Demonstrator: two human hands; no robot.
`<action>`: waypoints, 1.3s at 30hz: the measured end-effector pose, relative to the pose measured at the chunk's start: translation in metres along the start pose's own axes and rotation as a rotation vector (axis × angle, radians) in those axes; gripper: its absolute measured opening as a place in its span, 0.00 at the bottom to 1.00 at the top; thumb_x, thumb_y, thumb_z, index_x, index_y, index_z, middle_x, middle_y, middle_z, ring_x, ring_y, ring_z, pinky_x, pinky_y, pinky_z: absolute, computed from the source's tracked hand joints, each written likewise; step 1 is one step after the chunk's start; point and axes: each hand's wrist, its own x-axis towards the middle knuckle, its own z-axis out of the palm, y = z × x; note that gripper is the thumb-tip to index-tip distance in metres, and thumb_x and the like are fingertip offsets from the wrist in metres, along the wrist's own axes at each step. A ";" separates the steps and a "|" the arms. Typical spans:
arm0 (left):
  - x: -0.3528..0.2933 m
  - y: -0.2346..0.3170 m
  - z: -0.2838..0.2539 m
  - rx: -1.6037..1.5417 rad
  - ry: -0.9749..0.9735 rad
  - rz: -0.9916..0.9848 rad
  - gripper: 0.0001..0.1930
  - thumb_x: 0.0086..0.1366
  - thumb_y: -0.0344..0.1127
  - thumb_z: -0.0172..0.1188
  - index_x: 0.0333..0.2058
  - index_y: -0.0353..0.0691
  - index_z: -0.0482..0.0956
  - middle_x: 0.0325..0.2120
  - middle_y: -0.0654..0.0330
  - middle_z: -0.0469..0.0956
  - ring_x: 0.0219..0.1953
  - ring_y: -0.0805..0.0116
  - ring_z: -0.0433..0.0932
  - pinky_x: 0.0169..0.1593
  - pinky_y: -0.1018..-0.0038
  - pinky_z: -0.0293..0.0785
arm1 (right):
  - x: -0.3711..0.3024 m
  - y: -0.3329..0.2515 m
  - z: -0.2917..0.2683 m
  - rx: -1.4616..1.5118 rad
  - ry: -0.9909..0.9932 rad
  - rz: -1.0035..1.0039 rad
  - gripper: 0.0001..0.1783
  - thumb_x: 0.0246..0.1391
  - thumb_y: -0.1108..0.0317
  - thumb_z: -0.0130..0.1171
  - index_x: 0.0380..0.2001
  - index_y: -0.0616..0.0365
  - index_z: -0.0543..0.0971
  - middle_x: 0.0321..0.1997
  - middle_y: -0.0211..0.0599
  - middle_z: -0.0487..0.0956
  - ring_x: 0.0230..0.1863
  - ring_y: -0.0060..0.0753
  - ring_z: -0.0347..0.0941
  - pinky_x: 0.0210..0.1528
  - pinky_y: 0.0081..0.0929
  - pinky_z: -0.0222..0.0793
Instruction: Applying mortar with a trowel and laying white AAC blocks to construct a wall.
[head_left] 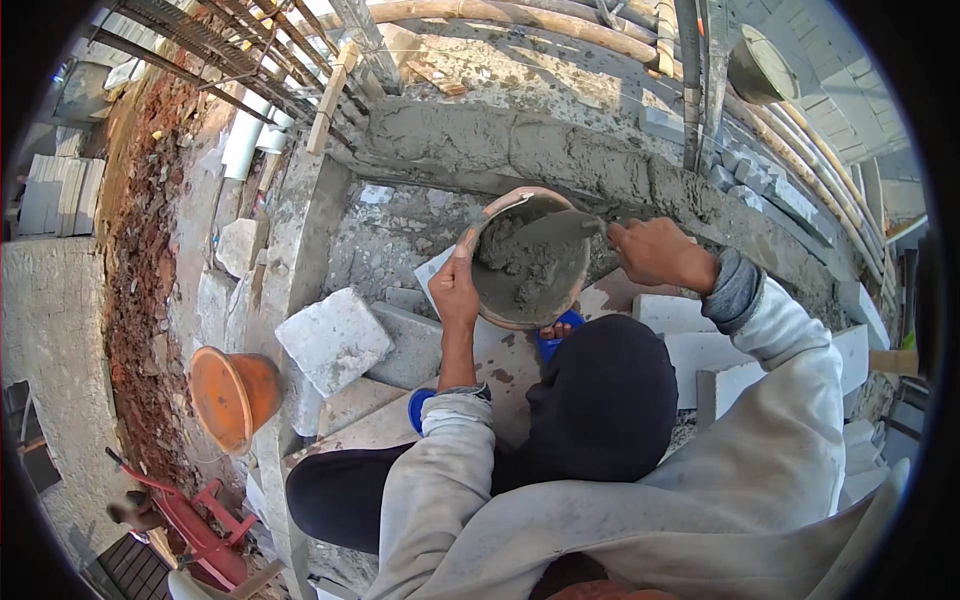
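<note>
Centrally, a little above the middle of the view, the round mortar pan (530, 262) is held up in the air, tilted so its open side faces the camera. It is full of wet grey mortar (520, 270), lumpy and rough, and its rim looks brownish and worn. The left hand (455, 290) grips the rim at about 8 o'clock of the pan, the thumb over the edge and the fingers closed around it; the forearm rises straight from a pale grey sleeve. The right hand (655, 252) is at 3 o'clock of the pan, closed firmly on the handle of a trowel (560, 228), whose flat blade lies across the mortar near the upper rim. The right arm is bent, and the sleeve has a darker grey cuff.

Below the pan, at 6 o'clock, are the dark trousers of the person and blue sandals (560, 330) on a stained concrete surface. At 9 o'clock lies a rough grey concrete block (333, 340), and further at 8 o'clock an orange bucket (235, 395) leans on its side. At 12 o'clock runs a curved wall (560, 155) covered with fresh, uneven mortar, with bamboo poles (520, 15) above it. At 3 o'clock pale flat blocks (690, 350) are stacked. Red-brown soil (140, 250) fills the left side.
</note>
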 end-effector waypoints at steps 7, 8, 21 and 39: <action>-0.009 -0.002 0.019 0.006 -0.119 0.071 0.20 0.76 0.44 0.56 0.45 0.28 0.85 0.30 0.66 0.81 0.33 0.81 0.70 0.37 0.78 0.70 | 0.030 -0.080 0.075 -0.202 0.087 -0.109 0.10 0.51 0.72 0.56 0.34 0.70 0.76 0.24 0.48 0.79 0.27 0.48 0.82 0.26 0.39 0.77; -0.010 0.002 0.015 0.019 -0.088 0.089 0.20 0.76 0.44 0.56 0.45 0.29 0.86 0.28 0.67 0.80 0.31 0.81 0.70 0.36 0.79 0.69 | 0.025 -0.068 0.053 -0.093 0.079 -0.106 0.09 0.51 0.72 0.57 0.32 0.69 0.77 0.24 0.48 0.78 0.28 0.49 0.82 0.26 0.39 0.78; -0.019 0.005 0.025 -0.037 -0.167 0.078 0.20 0.77 0.42 0.55 0.43 0.27 0.85 0.29 0.66 0.81 0.33 0.81 0.71 0.38 0.81 0.69 | 0.035 -0.003 0.160 0.643 -0.361 -0.020 0.21 0.52 0.58 0.55 0.30 0.72 0.79 0.26 0.62 0.80 0.33 0.68 0.78 0.41 0.52 0.75; 0.000 0.016 0.033 -0.041 -0.001 0.029 0.23 0.79 0.45 0.48 0.47 0.28 0.83 0.34 0.63 0.81 0.35 0.79 0.74 0.40 0.77 0.71 | 0.014 0.003 0.081 1.544 -0.577 0.226 0.12 0.59 0.64 0.51 0.29 0.61 0.76 0.20 0.27 0.74 0.14 0.18 0.68 0.16 0.21 0.64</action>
